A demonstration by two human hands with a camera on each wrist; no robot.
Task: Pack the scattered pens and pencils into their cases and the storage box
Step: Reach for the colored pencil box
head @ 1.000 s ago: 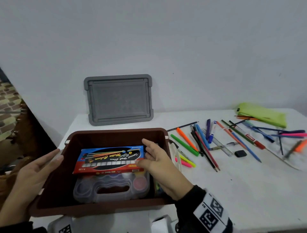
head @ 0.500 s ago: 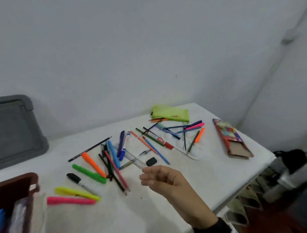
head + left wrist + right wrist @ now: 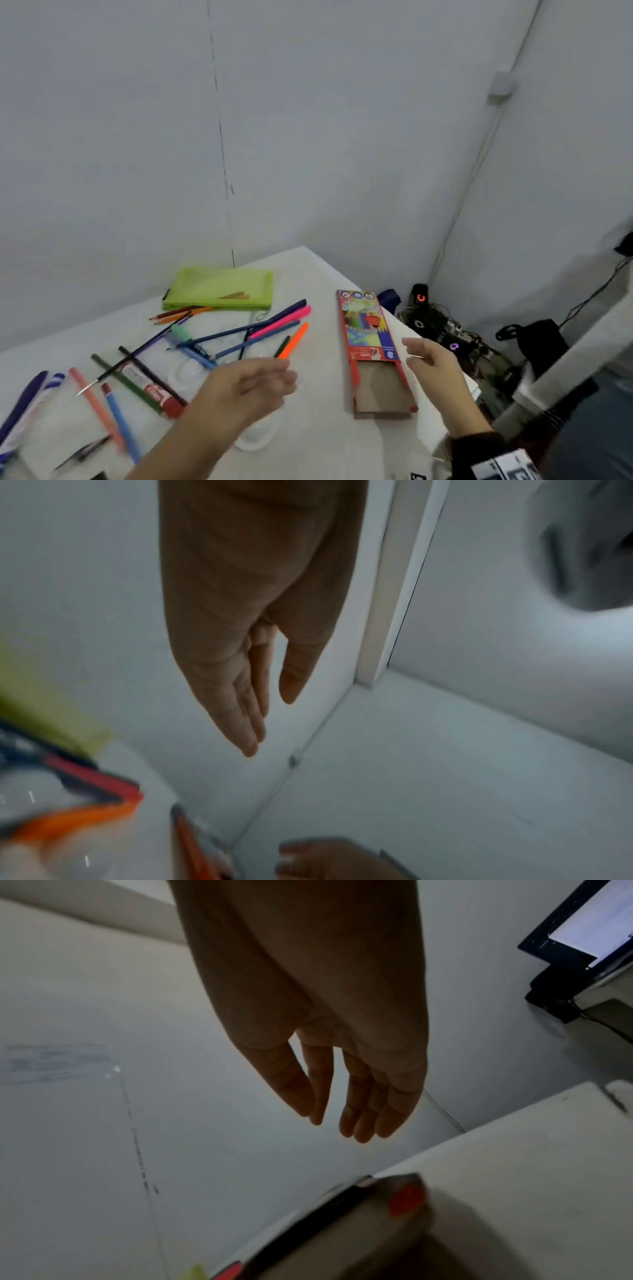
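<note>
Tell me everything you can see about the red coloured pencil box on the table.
The coloured pencil box is a flat red cardboard sleeve printed with a colourful pencil picture. Its plain brown inner tray is slid partway out toward the person and looks empty. It lies flat near the right edge of the white table, apart from the loose pens. The left hand and right hand are on either side of it, neither touching it.

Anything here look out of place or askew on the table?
The pencil box lies near the table's right edge with its cardboard tray slid partly out and seemingly empty. Pens and pencils lie crossed in a loose heap beside the green pouch. Both hands hover empty either side of the box.
</note>
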